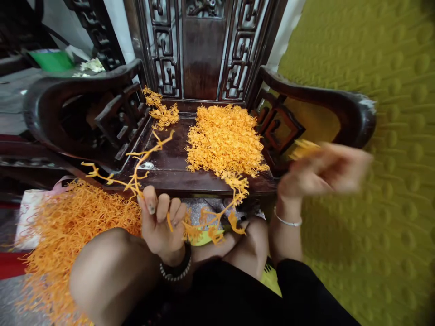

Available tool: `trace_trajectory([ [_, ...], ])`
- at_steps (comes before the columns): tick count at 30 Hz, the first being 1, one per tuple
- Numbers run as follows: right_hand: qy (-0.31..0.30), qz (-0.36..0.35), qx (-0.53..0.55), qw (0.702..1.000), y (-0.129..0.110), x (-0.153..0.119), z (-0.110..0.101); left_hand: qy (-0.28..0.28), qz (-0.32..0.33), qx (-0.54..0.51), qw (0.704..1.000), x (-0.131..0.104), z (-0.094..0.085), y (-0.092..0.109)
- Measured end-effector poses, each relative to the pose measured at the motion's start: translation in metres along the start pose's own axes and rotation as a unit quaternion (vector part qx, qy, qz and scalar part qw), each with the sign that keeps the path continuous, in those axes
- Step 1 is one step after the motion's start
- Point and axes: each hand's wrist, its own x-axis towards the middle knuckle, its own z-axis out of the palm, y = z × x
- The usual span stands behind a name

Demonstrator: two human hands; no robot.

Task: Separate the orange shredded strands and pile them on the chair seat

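Observation:
My left hand (165,222) is closed around an orange branch (136,168) that looks like plastic. Bare forked twigs stick out at its left end. On the right, the stem (217,217) carries curled, frilly tips; whether both ends are one piece is hidden by my fingers. Raised over the chair's right arm, my right hand (326,172) is blurred, its fingers closed on small yellow-orange pieces (304,148). In front of me, a thick pile of curly orange sprigs (224,138) covers the right part of the seat. A smaller cluster (163,111) lies at the back left.
The dark carved wooden chair (200,182) has curved arms on both sides. Left of my knee, a large heap of straight-tipped orange branches (84,213) spills by a white bag (27,217). A green container (50,59) stands far left. Olive padded covering (390,181) fills the right.

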Motion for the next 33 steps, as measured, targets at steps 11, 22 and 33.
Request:
trace_trajectory([
  [11,-0.307,-0.035,-0.06,0.949,0.027,-0.028,0.021,0.04,0.016,-0.061,0.997,0.009,-0.002,-0.014],
  [22,-0.563,0.336,0.303,0.692,0.013,-0.07,0.016,-0.082,-0.051,-0.148,0.984,0.021,-0.026,-0.013],
  [33,-0.575,0.291,0.322,0.694,0.008,-0.076,0.02,-0.071,-0.097,-0.063,0.991,0.022,-0.037,-0.002],
])
